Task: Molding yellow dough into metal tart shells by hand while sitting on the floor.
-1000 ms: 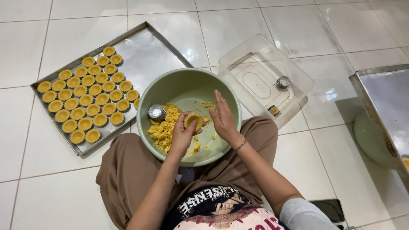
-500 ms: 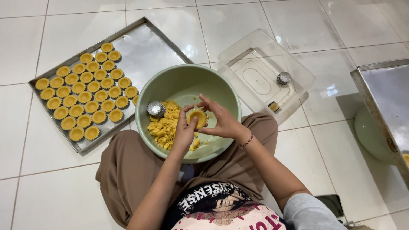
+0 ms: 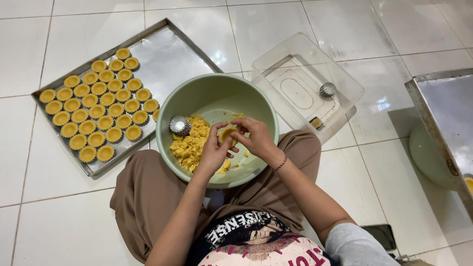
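White tiled floor (image 3: 59,207) w/ metal baking tray (image 3: 162,59), clear plastic container (image 3: 300,69) & 2nd steel tray (image 3: 443,113)

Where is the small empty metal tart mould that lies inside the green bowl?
In the head view, the metal tart mould lies inside the green bowl at its left side, touching the left edge of the yellow dough, left of the left hand.

**Right hand closes onto the tart**

A second ago the right hand (image 3: 256,140) stands open and upright beside the tart shell (image 3: 227,134). Now its fingers curl down onto the shell, which the left hand (image 3: 213,152) cups over the green bowl (image 3: 197,93).
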